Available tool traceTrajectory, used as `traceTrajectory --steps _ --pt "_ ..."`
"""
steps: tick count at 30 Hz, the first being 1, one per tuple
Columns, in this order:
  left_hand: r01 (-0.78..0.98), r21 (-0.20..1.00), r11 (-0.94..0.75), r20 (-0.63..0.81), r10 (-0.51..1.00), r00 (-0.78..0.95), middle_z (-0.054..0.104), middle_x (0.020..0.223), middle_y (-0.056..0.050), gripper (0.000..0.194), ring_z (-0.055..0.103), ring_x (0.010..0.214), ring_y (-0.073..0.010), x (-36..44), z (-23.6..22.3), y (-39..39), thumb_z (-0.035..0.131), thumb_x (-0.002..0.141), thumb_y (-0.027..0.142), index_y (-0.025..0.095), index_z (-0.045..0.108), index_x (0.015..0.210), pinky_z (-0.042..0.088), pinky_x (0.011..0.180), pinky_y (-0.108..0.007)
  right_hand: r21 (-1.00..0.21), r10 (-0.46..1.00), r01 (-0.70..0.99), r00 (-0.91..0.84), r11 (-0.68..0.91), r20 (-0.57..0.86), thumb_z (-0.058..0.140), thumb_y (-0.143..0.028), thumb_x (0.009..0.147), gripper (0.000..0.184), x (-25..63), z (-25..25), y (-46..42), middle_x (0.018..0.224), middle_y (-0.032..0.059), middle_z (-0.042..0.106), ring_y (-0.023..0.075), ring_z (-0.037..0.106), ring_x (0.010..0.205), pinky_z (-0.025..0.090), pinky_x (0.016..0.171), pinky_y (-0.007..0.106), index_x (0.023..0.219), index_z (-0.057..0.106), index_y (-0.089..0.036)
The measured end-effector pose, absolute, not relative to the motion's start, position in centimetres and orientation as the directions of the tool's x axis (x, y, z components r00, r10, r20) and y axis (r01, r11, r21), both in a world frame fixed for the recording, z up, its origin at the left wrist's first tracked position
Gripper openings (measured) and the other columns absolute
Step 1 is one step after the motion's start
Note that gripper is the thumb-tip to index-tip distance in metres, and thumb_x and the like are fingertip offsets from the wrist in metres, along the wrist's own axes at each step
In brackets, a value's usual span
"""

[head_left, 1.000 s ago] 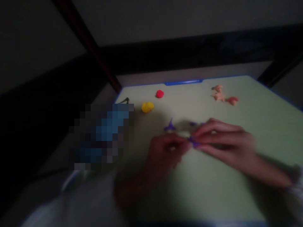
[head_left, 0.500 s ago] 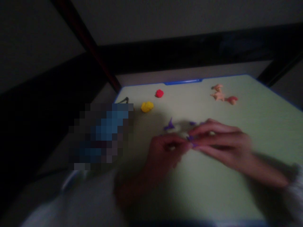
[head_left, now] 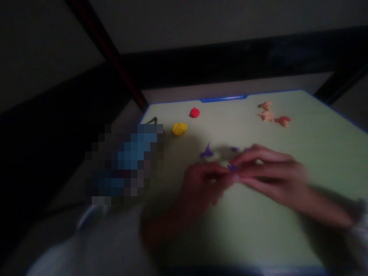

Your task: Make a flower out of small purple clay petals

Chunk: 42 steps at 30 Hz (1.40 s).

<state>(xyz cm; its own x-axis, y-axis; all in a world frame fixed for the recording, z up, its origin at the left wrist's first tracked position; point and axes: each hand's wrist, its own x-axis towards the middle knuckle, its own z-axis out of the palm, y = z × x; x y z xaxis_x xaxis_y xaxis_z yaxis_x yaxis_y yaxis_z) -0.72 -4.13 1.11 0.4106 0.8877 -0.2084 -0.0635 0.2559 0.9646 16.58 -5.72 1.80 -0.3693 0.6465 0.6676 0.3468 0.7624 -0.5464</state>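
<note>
We have a pale green, flat-topped desk with a blue rim in front of us, in a dim room. On its far edge sits a long, glossy blue strip. Beyond that strip runs a broad black band, with a dull grey wall above it. A dark red slanting post stands to the strip's left, and a dark slanting bar to its right.

Well on our side of the strip, our left hand and right hand meet over the desk. Each grip is closed to a fine pinch on one small purple clay-like piece, mostly hidden by our fingers.

Between the strip and our hands lie a pointed purple clay-like shape and a small dark purple bit. Just nearer than the strip's left end is a round red clay-like lump; further left and nearer is a bigger yellow clay-like lump. Right of the strip sit a peach-coloured spiky figure and a red-topped peach piece. Blur hides their finer detail.
</note>
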Motion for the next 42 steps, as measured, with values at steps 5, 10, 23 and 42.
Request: traceTrajectory --steps 5,10,23,42 --pt "-0.027 0.967 0.254 -0.22 0.884 0.413 0.045 0.04 0.008 0.016 0.036 0.032 -0.0015 -0.88 1.23 -4.2 0.068 0.065 0.027 0.013 0.065 0.06 0.026 0.03 -0.014 -0.534 0.636 0.348 -0.383 0.771 0.67 0.062 -0.012 0.08 0.008 16.43 1.81 -5.68 0.087 0.0086 0.065 0.0137 0.059 0.077 0.049 0.064 0.028 0.083 0.069 -0.011" --pt "-0.032 0.965 0.262 -0.224 0.879 0.42 0.044 0.04 0.008 0.017 0.035 0.032 -0.0015 -0.91 0.97 -4.04 0.069 0.064 0.027 0.013 0.064 0.059 0.025 0.03 -0.013 -0.532 0.635 0.348 -0.38 0.772 0.673 0.062 -0.01 0.079 0.008 16.29 1.82 -5.68 0.085 0.0089 0.065 0.0138 0.059 0.076 0.049 0.064 0.028 0.082 0.069 -0.009" --pt "-0.09 0.967 0.238 -0.185 0.901 0.393 0.048 0.044 0.007 0.018 0.037 0.032 -0.0014 -1.12 1.1 -3.99 0.066 0.068 0.025 0.014 0.059 0.054 0.026 0.029 -0.013 -0.555 0.66 0.367 -0.304 0.746 0.687 0.067 -0.008 0.074 0.013 16.4 1.83 -5.83 0.086 0.0078 0.065 0.0137 0.061 0.08 0.051 0.068 0.026 0.086 0.07 -0.011" --pt "-0.03 0.969 0.245 -0.217 0.901 0.375 0.047 0.042 0.007 0.02 0.036 0.032 -0.0019 -1.01 1.21 -4.16 0.066 0.066 0.028 0.013 0.059 0.055 0.026 0.029 -0.014 -0.579 0.68 0.362 -0.31 0.731 0.664 0.066 -0.008 0.075 0.014 16.27 1.7 -5.86 0.09 0.0085 0.065 0.0139 0.061 0.081 0.051 0.069 0.026 0.089 0.07 -0.012"
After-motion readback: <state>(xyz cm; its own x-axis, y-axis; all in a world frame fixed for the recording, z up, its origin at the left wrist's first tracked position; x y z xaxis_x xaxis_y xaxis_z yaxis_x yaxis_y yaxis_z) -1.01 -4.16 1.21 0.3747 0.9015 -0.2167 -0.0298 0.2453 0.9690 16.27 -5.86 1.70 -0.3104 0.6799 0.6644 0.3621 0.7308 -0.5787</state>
